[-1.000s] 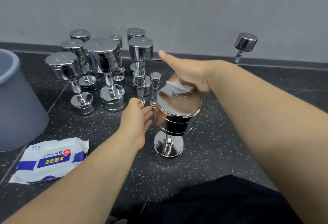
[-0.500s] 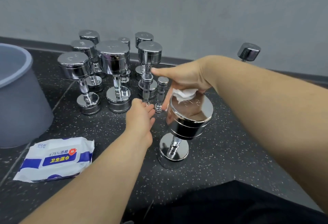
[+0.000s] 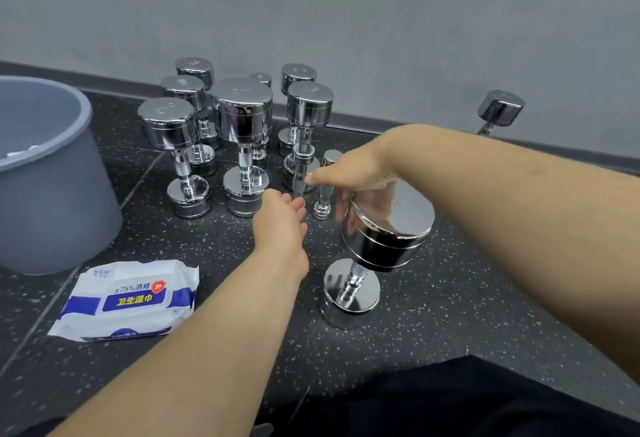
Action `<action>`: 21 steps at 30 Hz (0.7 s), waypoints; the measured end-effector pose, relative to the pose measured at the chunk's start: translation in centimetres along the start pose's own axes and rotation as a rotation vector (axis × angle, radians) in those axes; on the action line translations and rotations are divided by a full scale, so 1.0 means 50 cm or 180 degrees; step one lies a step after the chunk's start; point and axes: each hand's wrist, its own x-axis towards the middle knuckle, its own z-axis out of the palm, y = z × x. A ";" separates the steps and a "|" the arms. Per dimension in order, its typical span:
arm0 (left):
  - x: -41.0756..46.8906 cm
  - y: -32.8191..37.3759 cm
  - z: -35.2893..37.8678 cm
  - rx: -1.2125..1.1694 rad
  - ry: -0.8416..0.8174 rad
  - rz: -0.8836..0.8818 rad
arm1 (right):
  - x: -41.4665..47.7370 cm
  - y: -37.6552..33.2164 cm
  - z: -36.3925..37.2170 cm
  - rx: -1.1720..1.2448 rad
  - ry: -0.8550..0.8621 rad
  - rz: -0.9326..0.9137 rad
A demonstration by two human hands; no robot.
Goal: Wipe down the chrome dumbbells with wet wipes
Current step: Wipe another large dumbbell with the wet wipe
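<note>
A grey bin stands at left, with a cluster of upright chrome dumbbells beside it and a wipes pack in front. The speckled black floor meets a grey wall. The nearest dumbbell stands upright. The right hand lies over its top head, too blurred to tell whether it grips. The left hand hovers just beside, fingers relaxed and empty.

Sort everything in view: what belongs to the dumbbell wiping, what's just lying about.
In the job: nearest dumbbell under the right hand; wet wipes pack; dumbbell cluster; lone dumbbell by the wall.
Lying about: grey bucket, untouched.
</note>
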 end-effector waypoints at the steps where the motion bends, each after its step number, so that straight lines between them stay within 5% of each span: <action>1: 0.003 0.001 0.000 -0.0022 0.0024 0.0009 | -0.002 -0.001 0.009 0.0135 -0.0073 -0.0094; 4: 0.010 -0.003 -0.004 0.0030 -0.0152 -0.0013 | -0.007 0.007 0.012 -0.0040 0.0155 -0.0312; 8: -0.007 -0.008 0.005 -0.0053 -0.1030 -0.0093 | -0.019 0.030 -0.007 -0.0451 0.0939 -0.0431; 11: -0.018 -0.008 0.019 0.0249 -0.1361 0.0284 | -0.031 0.056 -0.005 -0.0369 0.1285 -0.0745; 16: -0.031 -0.012 0.025 0.1752 -0.1469 0.1067 | -0.051 0.096 0.003 0.1159 0.2020 -0.0734; 21: -0.029 -0.035 0.013 0.1820 -0.1148 0.0809 | -0.063 0.143 0.091 0.2161 0.2583 -0.0258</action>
